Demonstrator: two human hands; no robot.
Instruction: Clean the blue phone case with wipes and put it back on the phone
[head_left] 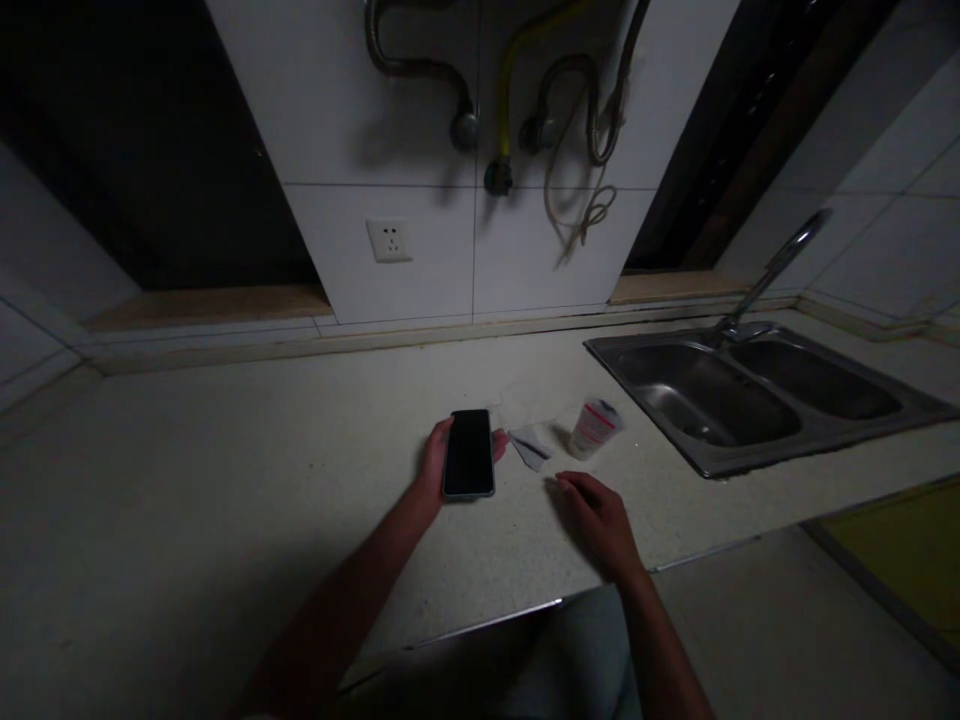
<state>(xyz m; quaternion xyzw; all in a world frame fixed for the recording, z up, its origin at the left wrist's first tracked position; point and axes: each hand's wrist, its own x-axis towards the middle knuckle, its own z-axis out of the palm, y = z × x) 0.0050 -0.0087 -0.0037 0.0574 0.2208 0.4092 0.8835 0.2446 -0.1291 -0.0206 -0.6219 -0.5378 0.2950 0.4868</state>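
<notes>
Your left hand (433, 466) cradles phone (469, 453) from beneath, apparently so it faces you; right hand (598, 510), half-open near folded paper (532, 458), seems empty.

The phone (469, 455) is held left of the paper (533, 458). The cup (595, 428) is placed between the paper and the sink (701, 400), which is set into the desk (360, 420).
</notes>
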